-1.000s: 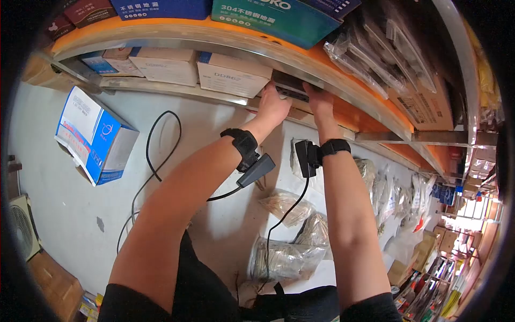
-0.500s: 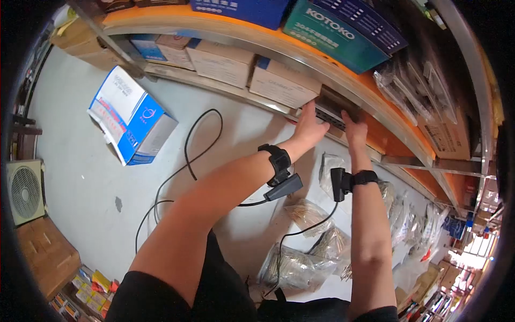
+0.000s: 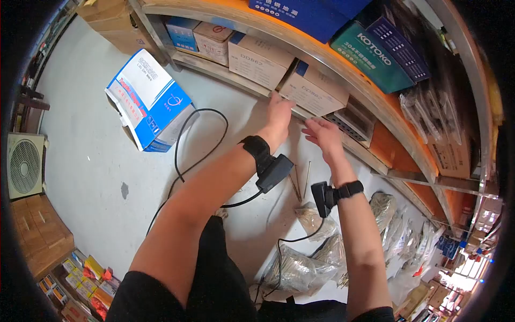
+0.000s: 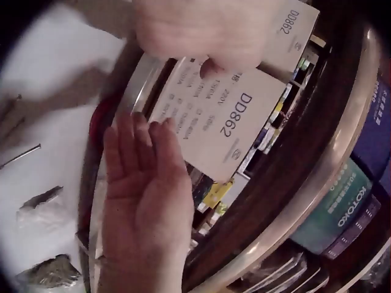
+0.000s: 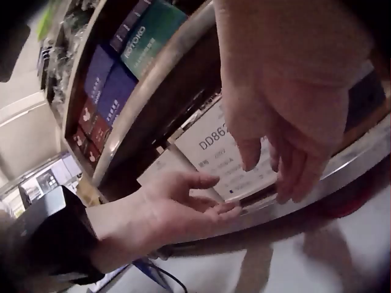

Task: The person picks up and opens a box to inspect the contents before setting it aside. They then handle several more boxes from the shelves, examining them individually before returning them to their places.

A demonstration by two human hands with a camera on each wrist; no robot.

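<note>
Both hands have come off the dark grated unit (image 3: 354, 121) and shifted to the white DD862 box (image 3: 314, 91), which stands just beside that unit. The left hand (image 3: 279, 110), arm outstretched, lies loosely spread at the box's corner farthest from the unit. It holds nothing, and contact is unclear. The right hand (image 3: 322, 134) hovers flat-fingered and empty, just short of the box's front.

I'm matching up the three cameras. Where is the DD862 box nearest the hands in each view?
Head: DD862 box in the upper middle, slightly right of centre.
Left wrist: middle of the picture, label turned sideways.
Right wrist: middle, label partly covered.
Shared landmark: teal KOTOKO box, one shelf higher in all three.
</note>
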